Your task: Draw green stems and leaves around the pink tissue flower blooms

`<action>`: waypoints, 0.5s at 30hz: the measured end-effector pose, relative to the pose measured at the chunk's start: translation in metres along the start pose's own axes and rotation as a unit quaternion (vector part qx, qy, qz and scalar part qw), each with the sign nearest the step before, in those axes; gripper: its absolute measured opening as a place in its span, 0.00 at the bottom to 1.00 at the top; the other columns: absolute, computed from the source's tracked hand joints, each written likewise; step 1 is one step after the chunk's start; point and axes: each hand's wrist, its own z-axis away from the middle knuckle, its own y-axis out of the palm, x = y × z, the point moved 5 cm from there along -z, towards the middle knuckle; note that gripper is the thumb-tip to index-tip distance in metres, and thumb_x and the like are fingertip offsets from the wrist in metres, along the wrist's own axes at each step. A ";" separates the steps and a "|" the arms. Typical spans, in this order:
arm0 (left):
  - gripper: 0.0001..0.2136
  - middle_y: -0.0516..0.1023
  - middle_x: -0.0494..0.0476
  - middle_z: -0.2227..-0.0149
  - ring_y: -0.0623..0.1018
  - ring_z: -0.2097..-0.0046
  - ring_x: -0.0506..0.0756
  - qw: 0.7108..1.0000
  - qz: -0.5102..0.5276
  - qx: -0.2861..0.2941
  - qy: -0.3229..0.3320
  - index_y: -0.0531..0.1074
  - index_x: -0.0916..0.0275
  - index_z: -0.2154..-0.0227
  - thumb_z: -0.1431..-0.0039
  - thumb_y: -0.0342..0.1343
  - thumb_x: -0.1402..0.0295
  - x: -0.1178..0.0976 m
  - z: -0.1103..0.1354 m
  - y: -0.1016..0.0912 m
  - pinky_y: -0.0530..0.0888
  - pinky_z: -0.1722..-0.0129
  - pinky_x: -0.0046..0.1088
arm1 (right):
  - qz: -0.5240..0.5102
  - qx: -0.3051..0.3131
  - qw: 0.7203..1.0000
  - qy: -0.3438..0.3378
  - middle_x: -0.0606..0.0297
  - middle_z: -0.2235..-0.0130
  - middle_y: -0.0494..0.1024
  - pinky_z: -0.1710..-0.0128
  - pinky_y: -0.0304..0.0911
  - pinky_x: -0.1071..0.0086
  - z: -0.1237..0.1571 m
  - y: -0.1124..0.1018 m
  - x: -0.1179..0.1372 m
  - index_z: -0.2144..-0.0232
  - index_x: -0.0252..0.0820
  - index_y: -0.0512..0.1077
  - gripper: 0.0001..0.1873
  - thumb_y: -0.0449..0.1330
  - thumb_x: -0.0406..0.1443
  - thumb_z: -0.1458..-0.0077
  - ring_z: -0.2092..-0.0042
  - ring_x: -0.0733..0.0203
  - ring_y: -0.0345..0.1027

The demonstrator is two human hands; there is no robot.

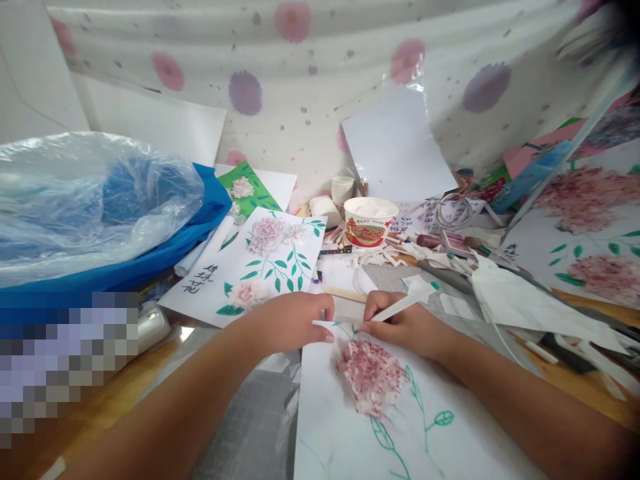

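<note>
A white sheet of paper (345, 447) lies before me, with a raised pink-and-red flower (373, 377) of crumpled material on it. Green outlined stems and leaves (443, 418) are drawn below and beside the flower. My right hand (407, 328) grips a white marker (400, 307) at the top of the sheet; its green back end points up and right, and its tip is hidden by my fingers. At the sheet's upper left corner, my left hand (290, 320) has its thumb and bent forefinger closed around the paper edge.
A finished-looking flower picture (270, 267) lies behind my left hand. A paper bowl (370, 220) holds white material. Paper scraps and tools (450, 267) clutter the right side. A plastic-lined blue container (215, 200) stands left; another flower picture (590, 247) leans right.
</note>
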 end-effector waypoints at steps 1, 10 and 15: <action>0.12 0.68 0.48 0.68 0.68 0.69 0.51 1.000 0.000 -0.001 0.000 0.63 0.55 0.66 0.52 0.48 0.56 0.000 0.000 0.000 0.57 0.76 0.24 | 0.006 0.000 1.000 -0.002 0.70 0.80 0.66 0.80 0.51 0.77 0.000 0.000 0.001 0.79 0.38 0.64 0.06 0.56 0.34 0.55 0.78 0.69 0.57; 0.11 0.68 0.47 0.69 0.67 0.70 0.51 1.000 0.007 -0.010 0.003 0.63 0.53 0.67 0.53 0.49 0.56 0.002 0.000 0.000 0.58 0.75 0.24 | 0.021 -0.013 1.000 0.002 0.72 0.82 0.61 0.80 0.49 0.77 -0.001 -0.001 0.003 0.81 0.39 0.61 0.07 0.55 0.32 0.56 0.78 0.70 0.53; 0.11 0.68 0.47 0.68 0.68 0.70 0.51 1.000 0.009 -0.006 -0.002 0.63 0.53 0.67 0.53 0.48 0.56 0.001 0.001 0.000 0.58 0.75 0.24 | 0.007 -0.022 1.000 0.009 0.74 0.83 0.58 0.81 0.47 0.77 -0.001 -0.002 0.000 0.82 0.39 0.58 0.08 0.54 0.31 0.56 0.79 0.70 0.51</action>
